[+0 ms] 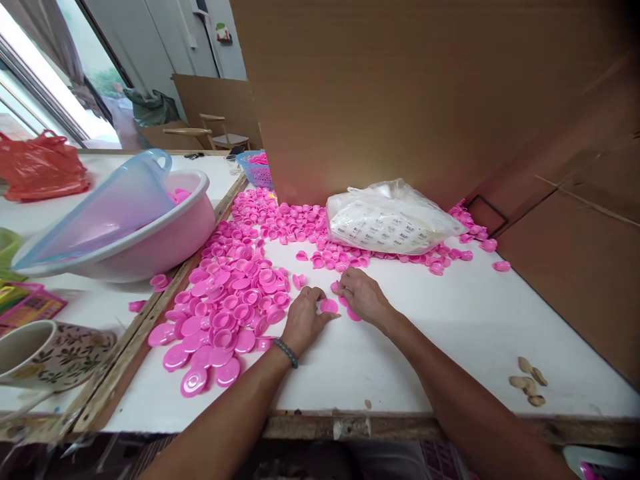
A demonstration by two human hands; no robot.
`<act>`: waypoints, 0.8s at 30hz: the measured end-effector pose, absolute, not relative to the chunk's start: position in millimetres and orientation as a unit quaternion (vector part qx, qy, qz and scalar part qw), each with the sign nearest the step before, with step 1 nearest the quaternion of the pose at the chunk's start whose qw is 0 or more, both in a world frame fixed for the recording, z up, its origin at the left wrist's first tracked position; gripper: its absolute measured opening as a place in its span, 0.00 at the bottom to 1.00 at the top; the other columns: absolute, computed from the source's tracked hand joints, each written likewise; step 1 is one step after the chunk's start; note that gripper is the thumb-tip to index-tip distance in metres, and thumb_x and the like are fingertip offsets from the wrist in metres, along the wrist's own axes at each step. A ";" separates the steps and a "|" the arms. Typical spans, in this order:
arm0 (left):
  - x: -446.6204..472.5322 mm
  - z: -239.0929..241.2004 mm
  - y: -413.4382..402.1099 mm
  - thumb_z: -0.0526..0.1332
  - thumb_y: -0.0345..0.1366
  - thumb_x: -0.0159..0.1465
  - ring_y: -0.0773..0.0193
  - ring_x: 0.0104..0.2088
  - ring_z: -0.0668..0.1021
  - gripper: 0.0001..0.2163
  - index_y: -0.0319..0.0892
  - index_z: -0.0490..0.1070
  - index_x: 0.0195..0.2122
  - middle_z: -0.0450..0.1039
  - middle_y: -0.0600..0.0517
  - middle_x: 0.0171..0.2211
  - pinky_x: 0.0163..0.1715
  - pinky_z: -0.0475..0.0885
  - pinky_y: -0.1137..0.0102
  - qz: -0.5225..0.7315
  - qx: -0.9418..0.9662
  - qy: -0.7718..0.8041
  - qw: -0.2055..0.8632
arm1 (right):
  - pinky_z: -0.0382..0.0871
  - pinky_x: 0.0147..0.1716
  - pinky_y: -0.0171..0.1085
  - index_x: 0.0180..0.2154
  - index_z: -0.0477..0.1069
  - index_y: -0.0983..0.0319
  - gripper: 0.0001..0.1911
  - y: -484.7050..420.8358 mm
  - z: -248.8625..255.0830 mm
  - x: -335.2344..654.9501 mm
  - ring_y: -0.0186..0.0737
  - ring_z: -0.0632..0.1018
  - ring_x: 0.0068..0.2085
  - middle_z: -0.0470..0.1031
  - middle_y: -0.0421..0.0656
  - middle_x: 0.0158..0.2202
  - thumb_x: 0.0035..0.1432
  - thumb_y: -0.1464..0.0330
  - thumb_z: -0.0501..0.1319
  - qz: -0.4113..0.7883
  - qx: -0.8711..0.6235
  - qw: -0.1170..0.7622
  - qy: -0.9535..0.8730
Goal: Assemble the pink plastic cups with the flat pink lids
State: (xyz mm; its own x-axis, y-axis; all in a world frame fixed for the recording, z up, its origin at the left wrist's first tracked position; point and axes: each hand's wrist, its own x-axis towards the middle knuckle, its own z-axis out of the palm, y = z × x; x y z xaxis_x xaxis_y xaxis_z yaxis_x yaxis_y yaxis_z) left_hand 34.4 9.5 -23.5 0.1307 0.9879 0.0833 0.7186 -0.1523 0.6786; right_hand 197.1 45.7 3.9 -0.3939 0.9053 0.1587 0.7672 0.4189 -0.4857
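My left hand (303, 320), with a bead bracelet at the wrist, rests on the white table (450, 333), fingers curled round a pink plastic cap (329, 306). My right hand (361, 293) sits just to the right of it, fingers bent and pinching another pink cap at its tips. A further cap (353, 315) lies under the right palm. A large spread of pink caps (225, 313) covers the table to the left of both hands. More caps (300, 223) lie along the back.
A clear bag of white pieces (390, 220) lies behind the hands against a tall cardboard wall (425, 87). A pink basin (170, 233) holding a blue jug, a red bag (40, 167) and a patterned cup (45, 353) stand left. Nut shells (529, 381) lie at right.
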 end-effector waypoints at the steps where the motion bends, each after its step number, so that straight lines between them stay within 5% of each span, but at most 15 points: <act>1: 33.9 -23.4 8.7 0.64 0.42 0.52 0.65 0.29 0.69 0.14 0.41 0.66 0.35 0.66 0.52 0.33 0.28 0.63 0.71 0.272 0.709 0.600 0.250 | 0.56 0.28 0.32 0.21 0.61 0.63 0.12 44.3 3.2 196.9 0.33 0.66 0.32 0.65 0.41 0.29 0.57 0.73 0.53 0.158 -0.495 0.207 -0.829; 13: 38.2 -27.9 7.5 0.61 0.33 0.56 0.67 0.29 0.70 0.05 0.41 0.68 0.34 0.68 0.52 0.31 0.29 0.64 0.73 0.298 0.709 0.603 0.212 | 0.58 0.32 0.34 0.27 0.69 0.64 0.14 36.0 -6.4 193.2 0.37 0.67 0.33 0.71 0.43 0.28 0.50 0.85 0.50 0.065 -0.350 0.121 -0.927; 24: 36.2 -29.5 9.9 0.58 0.29 0.53 0.63 0.33 0.72 0.10 0.42 0.65 0.38 0.71 0.52 0.34 0.32 0.66 0.71 0.275 0.711 0.617 0.196 | 0.56 0.31 0.37 0.22 0.69 0.63 0.16 37.3 -5.0 175.3 0.39 0.68 0.30 0.71 0.43 0.23 0.40 0.86 0.49 0.001 -0.365 0.077 -0.928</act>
State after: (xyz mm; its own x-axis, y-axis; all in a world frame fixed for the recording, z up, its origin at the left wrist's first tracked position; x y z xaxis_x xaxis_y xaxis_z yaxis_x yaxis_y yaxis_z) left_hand 36.2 9.9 -29.5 0.0870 0.9850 0.1491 0.7696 -0.1615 0.6178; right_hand 175.3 37.3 -5.0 -0.7216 0.6774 0.1426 0.6772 0.7335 -0.0578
